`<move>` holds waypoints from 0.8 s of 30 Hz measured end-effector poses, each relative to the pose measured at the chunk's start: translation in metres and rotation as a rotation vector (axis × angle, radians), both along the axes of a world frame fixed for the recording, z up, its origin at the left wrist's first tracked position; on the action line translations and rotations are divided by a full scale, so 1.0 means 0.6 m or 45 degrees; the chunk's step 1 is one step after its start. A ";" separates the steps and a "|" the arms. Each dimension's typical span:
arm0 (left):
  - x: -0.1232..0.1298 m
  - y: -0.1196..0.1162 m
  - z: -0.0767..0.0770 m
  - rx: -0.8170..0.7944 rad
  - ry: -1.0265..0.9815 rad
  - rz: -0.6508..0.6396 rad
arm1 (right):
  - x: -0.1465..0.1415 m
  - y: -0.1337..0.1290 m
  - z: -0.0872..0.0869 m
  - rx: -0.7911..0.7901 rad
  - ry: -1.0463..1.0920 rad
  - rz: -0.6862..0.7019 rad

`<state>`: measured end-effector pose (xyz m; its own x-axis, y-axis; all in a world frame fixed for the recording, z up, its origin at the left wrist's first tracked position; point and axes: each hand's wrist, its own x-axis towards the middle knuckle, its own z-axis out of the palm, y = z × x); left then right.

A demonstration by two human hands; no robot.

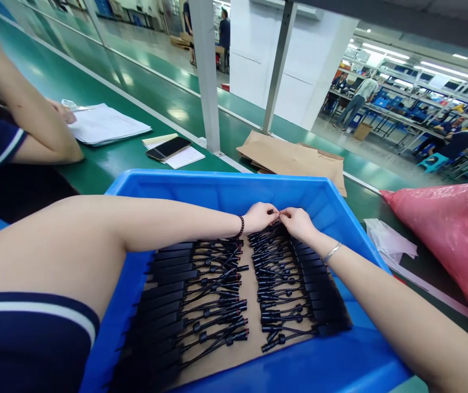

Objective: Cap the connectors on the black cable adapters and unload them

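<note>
Over the far end of the blue bin (pixel 234 180), my left hand (pixel 259 218) and my right hand (pixel 297 222) meet at the fingertips. Both are closed in a pinch. A small dark piece, apparently a black cable end, shows between the left fingers; what the right fingers grip is hidden. Below them lies the right row of flat black modules (pixel 319 289) with short black cables (pixel 278 273) pointing inward. A left row of black modules (pixel 162 314) faces it, and some of its cable connectors (pixel 240 322) carry red rings. Brown cardboard (pixel 254 333) lies beneath both rows.
Left of the bin, a co-worker's arm (pixel 33 109) rests by a stack of papers (pixel 105 124). A phone (pixel 169 148) lies on notepads. Behind the bin are brown cardboard sheets (pixel 291 155) and a metal post (pixel 207 76). A pink plastic bag (pixel 455 234) bulges at right.
</note>
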<state>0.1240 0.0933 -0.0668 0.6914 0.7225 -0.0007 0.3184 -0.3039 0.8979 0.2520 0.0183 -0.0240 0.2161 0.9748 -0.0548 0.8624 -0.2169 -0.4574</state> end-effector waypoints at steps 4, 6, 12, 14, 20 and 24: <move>0.002 0.006 -0.004 0.014 0.001 -0.006 | 0.005 0.002 -0.003 0.044 0.010 -0.064; 0.002 0.008 -0.004 0.016 -0.003 -0.013 | 0.007 0.004 -0.005 0.060 0.003 -0.079; 0.003 -0.001 0.004 -0.068 -0.180 0.049 | 0.016 0.010 0.003 0.042 -0.003 -0.075; 0.004 -0.004 0.006 -0.177 -0.279 0.071 | 0.021 0.014 0.006 0.078 0.022 -0.066; 0.008 0.006 0.001 -0.285 -0.292 0.007 | 0.025 0.021 0.011 0.120 0.034 -0.006; 0.009 0.009 0.002 -0.284 -0.267 0.020 | 0.017 0.017 0.021 0.139 0.023 -0.017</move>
